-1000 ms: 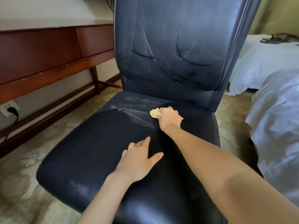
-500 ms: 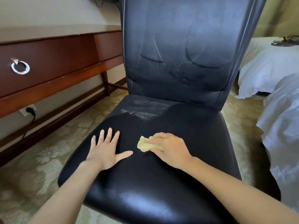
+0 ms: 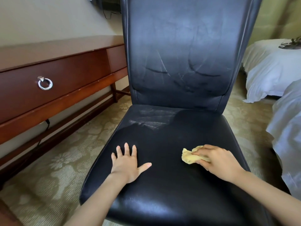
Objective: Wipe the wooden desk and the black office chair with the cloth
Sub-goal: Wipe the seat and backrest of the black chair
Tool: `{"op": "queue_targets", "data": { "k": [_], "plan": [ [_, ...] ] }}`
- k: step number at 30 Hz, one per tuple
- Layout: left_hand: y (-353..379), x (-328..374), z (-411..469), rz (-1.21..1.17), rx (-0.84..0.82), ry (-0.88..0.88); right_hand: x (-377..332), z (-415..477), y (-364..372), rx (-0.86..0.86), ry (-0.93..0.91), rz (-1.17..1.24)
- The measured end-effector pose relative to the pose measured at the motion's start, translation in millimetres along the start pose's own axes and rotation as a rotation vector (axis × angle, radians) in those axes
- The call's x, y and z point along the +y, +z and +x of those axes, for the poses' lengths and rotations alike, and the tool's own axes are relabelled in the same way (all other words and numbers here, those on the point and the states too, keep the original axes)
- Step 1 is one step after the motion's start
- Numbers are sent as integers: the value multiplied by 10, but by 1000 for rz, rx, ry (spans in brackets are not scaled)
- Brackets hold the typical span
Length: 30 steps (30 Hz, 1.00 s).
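**Yellow cloth on the chair seat, both hands down**

So the black office chair (image 3: pixel 162 185) fills most of the view, seen from the front and a bit above; its tall backrest (image 3: pixel 179 46) stands upright, with creases and pale scuff lines across the lower half. The right hand (image 3: pixel 219 162) is on the right side of the seat, knuckles up; its fingers are curled over a crumpled yellow cloth (image 3: pixel 189 156) and press it onto the leather; the bunched end of the cloth pokes out past the fingertips toward the middle of the seat. The left hand (image 3: pixel 127 163) lies flat on the left part of the seat; fingers straight and spread, thumb pointing toward the cloth, gripping nothing. The two hands are well apart, with bare black leather between them. Further back on the seat, near where it meets the backrest, there's a patch of grey streaks (image 3: pixel 151 119); the front edge of the seat shines in the light.

The wooden desk (image 3: pixel 73 70) is to the left of the chair, against a pale wall (image 3: pixel 48 18); its dark drawer front has a silver ring pull (image 3: pixel 45 84); a black cable (image 3: pixel 47 123) hangs below the desk by the wall. Floor is a beige carpet (image 3: pixel 57 168) with a flower pattern. Off to the right is a bed (image 3: pixel 268 70) made up in white; a dark thing (image 3: pixel 291 44) lies on top at the far edge, too small to tell what it is; more white bedding (image 3: pixel 290 128) sits closer in at the right edge, just beside the chair.
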State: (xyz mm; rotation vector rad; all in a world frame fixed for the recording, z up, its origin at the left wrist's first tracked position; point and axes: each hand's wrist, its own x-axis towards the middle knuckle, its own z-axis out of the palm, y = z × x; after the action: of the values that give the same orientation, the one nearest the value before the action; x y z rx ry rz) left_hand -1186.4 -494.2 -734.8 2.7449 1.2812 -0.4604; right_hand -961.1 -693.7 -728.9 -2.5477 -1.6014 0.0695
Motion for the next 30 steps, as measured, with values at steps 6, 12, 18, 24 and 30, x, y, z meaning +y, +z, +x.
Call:
{"op": "queue_targets", "data": {
  "k": [6,12,18,24,30],
  "plan": [
    [71,104,-108,24,53,-46,187,333,-48,95,137,-4],
    [215,324,-272,50,104,-134,155,1055,47,194,214,24],
    [322,497,-331,32,122,-195,-214,1909,113,187,236,46],
    [341,607,-357,25,129,-226,-738,2103,268,220,49,2],
    [271,626,-403,91,147,-242,-963,1724,327,231,-324,43]
  ]
}}
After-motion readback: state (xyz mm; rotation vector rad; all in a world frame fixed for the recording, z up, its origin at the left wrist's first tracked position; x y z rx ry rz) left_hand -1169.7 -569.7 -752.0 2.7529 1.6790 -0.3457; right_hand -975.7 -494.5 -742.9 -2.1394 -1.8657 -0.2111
